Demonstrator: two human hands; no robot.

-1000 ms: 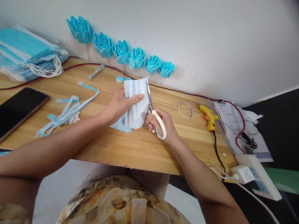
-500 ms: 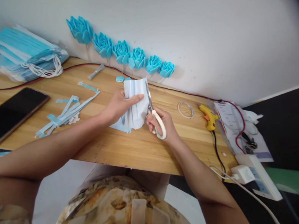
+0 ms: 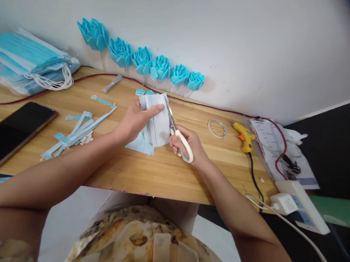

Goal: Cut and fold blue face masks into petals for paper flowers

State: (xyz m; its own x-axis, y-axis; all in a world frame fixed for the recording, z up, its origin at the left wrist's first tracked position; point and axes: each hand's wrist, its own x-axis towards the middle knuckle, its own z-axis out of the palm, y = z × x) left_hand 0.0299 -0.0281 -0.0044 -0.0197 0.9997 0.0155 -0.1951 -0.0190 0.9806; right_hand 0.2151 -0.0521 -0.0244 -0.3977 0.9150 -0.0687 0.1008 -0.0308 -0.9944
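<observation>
My left hand (image 3: pixel 137 119) pinches a pleated pale blue face mask piece (image 3: pixel 160 128), its thumb lying across the front. White-handled scissors (image 3: pixel 184 145) are gripped in my right hand (image 3: pixel 191 140), thumb and fingers through the loops. The scissor blades point up along the right edge of the mask piece; whether they touch it I cannot tell. Beneath the held piece, another pale blue piece (image 3: pixel 142 145) lies on the wooden table (image 3: pixel 130 176). Small blue petal-shaped pieces (image 3: pixel 140 92) rest just behind the hands.
Several blue fabric flowers (image 3: pixel 120 52) stand along the wall. At left are stacked masks (image 3: pixel 30 56), a phone (image 3: pixel 22 129), cut strips (image 3: pixel 75 138) and a tied bundle (image 3: pixel 112 83). To the right lie a wire coil (image 3: pixel 217 128), a yellow glue gun (image 3: pixel 244 137) and a power strip (image 3: pixel 304 208).
My left hand has drawn the mask piece slightly to the left. The scissors have shifted a little left and tilted with it; the things on the table stay put.
</observation>
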